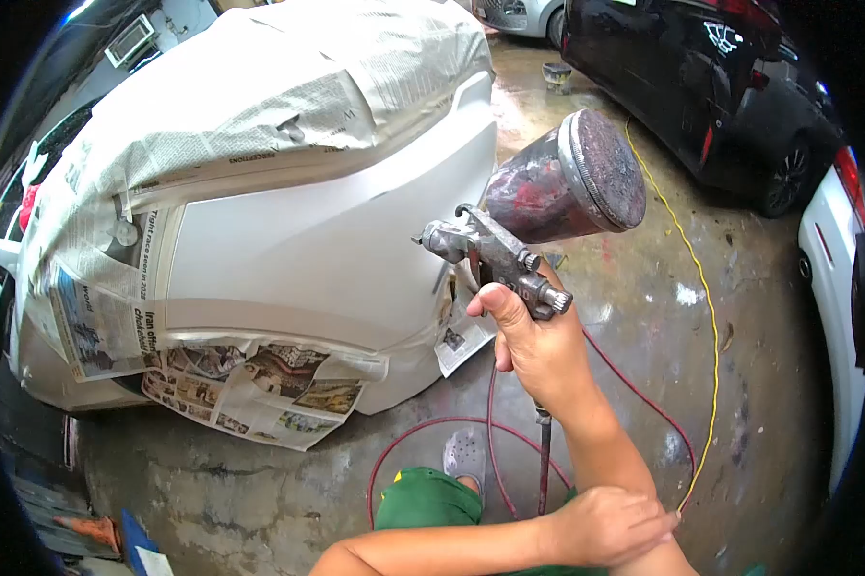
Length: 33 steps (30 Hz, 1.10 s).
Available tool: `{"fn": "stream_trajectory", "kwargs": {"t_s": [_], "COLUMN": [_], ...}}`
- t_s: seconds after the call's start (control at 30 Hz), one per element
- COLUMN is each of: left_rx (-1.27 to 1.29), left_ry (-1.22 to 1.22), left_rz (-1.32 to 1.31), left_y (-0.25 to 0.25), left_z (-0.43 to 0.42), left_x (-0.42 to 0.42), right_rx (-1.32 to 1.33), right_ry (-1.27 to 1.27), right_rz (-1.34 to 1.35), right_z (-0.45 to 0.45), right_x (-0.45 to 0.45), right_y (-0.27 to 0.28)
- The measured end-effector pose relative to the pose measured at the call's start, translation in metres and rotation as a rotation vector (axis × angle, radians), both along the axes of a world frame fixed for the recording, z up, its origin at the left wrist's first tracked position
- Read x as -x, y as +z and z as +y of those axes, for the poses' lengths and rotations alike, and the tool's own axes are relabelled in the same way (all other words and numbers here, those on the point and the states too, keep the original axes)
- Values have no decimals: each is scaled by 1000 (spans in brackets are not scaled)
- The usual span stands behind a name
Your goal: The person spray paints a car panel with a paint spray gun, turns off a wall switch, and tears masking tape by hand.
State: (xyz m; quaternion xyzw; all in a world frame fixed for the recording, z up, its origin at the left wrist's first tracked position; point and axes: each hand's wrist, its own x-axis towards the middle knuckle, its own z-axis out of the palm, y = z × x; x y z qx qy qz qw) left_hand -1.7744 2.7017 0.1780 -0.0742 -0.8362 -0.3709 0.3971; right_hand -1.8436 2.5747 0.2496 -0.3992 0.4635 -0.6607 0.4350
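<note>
My right hand [543,350] is wrapped round the handle of a metal spray gun [497,254], with the thumb along its back. A paint-stained cup [557,187] sits tilted on top of the gun. The nozzle points left, towards a pale car body panel [298,259], and stands apart from it. Newspaper and masking tape [308,110] surround the panel above, and more newspaper [260,389] hangs below it. Lower down, my left hand [610,526] lies across my right forearm, its fingers bent over it.
A red hose [423,422] loops over the wet, stained floor, beside a yellow cable [706,288]. A black car [691,86] stands at the upper right, a white car [830,259] at the right edge. A small bucket [556,77] is behind.
</note>
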Motion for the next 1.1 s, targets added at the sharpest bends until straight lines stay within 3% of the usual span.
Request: {"fn": "stream_trajectory", "kwargs": {"t_s": [0.1,0.23,1.1], "left_rx": [79,-71,-49], "left_ry": [-2,-77,-121], "left_rz": [179,223,150], "left_y": [23,33,28], "left_z": [-9,-11,-26], "left_x": [-9,-13,-24], "right_rx": [45,55,58], "right_ry": [-21,-34,-32], "right_rz": [20,62,74], "right_z": [-10,-18,-29], "right_x": [-3,-4,-3], "right_y": [7,6,12]}}
